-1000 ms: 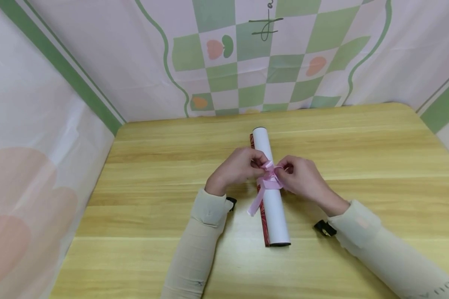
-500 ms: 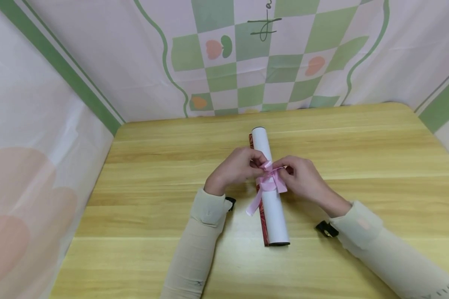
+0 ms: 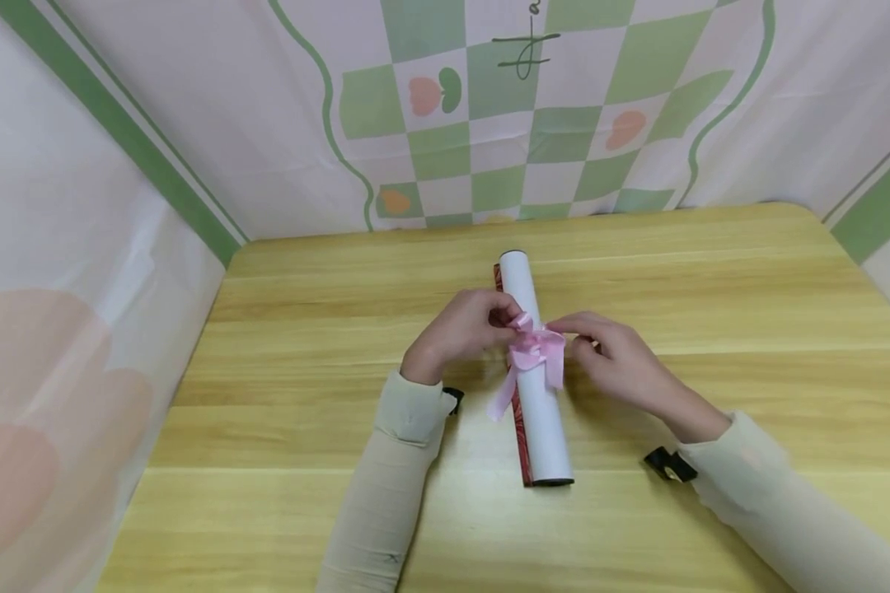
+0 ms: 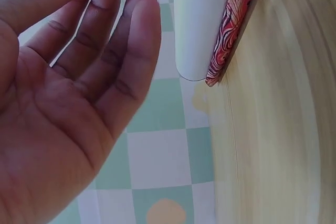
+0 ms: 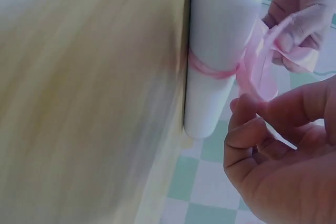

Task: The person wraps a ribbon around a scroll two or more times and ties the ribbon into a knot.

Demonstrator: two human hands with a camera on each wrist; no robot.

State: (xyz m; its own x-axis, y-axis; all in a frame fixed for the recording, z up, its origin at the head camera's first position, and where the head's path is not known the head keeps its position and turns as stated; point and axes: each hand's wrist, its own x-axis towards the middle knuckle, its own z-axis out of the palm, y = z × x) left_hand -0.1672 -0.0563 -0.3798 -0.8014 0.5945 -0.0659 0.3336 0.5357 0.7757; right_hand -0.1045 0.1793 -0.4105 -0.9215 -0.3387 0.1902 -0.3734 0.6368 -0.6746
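Observation:
A white paper roll (image 3: pixel 547 428) lies lengthwise on the table, with a red patterned strip (image 3: pixel 521 441) along its left side. Around its middle goes a pink ribbon (image 3: pixel 554 362), with a loop and loose tails on top. My left hand (image 3: pixel 466 329) pinches one end of the ribbon between thumb and fingers; the right wrist view shows this pinch beyond the ribbon loop (image 5: pixel 257 72). On the other side, my right hand (image 3: pixel 623 362) has its index finger stretched to the ribbon's edge, the thumb standing apart from it. In the right wrist view its fingertips are right at the loop.
The wooden table (image 3: pixel 304 329) extends around the roll. Behind it hangs a printed cloth (image 3: pixel 445 152) with green checks, and another cloth (image 3: pixel 67 247) borders the left side. Black wrist straps (image 3: pixel 670 465) show below the sleeves.
The right fingers have loosened from the ribbon and drawn back to the right, and a ribbon tail now hangs down the roll's right side. The left hand keeps its pinch, slightly shifted left.

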